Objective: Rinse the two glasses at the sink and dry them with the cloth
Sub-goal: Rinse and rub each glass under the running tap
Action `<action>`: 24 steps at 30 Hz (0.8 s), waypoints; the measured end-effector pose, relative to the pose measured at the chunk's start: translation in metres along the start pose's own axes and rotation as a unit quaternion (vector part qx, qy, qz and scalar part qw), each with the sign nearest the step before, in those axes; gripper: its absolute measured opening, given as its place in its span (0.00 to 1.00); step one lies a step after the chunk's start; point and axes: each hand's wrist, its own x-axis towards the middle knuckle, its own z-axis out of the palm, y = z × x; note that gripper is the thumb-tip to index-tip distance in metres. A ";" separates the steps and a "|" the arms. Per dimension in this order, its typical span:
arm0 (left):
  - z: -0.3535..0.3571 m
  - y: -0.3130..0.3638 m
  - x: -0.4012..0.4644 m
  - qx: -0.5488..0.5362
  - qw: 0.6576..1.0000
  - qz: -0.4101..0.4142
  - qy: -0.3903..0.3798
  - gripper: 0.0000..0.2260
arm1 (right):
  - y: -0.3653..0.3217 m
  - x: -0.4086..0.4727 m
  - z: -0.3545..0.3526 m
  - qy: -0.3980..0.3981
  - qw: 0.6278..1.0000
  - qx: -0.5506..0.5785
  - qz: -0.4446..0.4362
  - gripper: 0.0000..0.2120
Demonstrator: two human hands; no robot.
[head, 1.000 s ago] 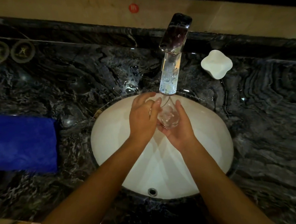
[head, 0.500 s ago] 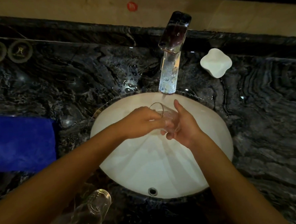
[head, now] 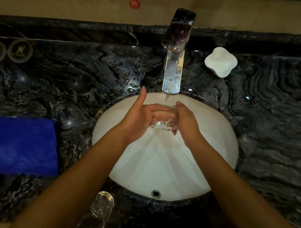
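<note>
A clear glass [head: 161, 121] lies sideways over the white sink basin [head: 217, 145], just below the running tap [head: 175, 63]. My right hand [head: 185, 120] grips its base end, fingers curled round it. My left hand [head: 137, 119] has its fingers pushed inside the glass's mouth, thumb sticking up. A second clear glass [head: 97, 214] stands on the dark counter at the sink's near left, partly hidden by my left forearm. The folded blue cloth [head: 24, 146] lies on the counter at the left.
The counter is dark marble [head: 269, 125] with water drops near the tap. A white four-lobed dish [head: 220, 61] sits right of the tap. Two round coasters [head: 19, 51] lie at the far left. The overflow hole [head: 155, 193] is in the basin's near wall.
The glass turned from upright under the stream to lying sideways. My left hand's fingers went inside its mouth. The view shifted, bringing the second glass into sight.
</note>
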 end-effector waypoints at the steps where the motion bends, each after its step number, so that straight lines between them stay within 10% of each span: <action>1: 0.000 -0.003 0.001 -0.016 1.000 0.002 -0.009 0.47 | 0.000 0.001 -0.002 -0.011 1.000 0.012 0.023 0.21; 8: 0.010 -0.022 -0.007 -0.219 0.972 -0.012 -0.087 0.47 | 0.012 -0.006 -0.021 0.004 0.975 -0.047 -0.217 0.12; 15: 0.018 -0.024 -0.013 0.116 0.980 0.131 0.098 0.12 | 0.004 -0.013 -0.020 -0.096 0.982 -0.046 -0.158 0.15; 19: 0.008 -0.020 -0.017 0.153 0.981 0.117 0.030 0.17 | 0.003 -0.019 -0.024 -0.147 0.980 0.000 -0.137 0.15; 24: 0.009 -0.020 -0.010 -0.120 0.992 -0.027 0.005 0.30 | 0.014 -0.030 -0.026 -0.112 0.968 -0.031 -0.223 0.08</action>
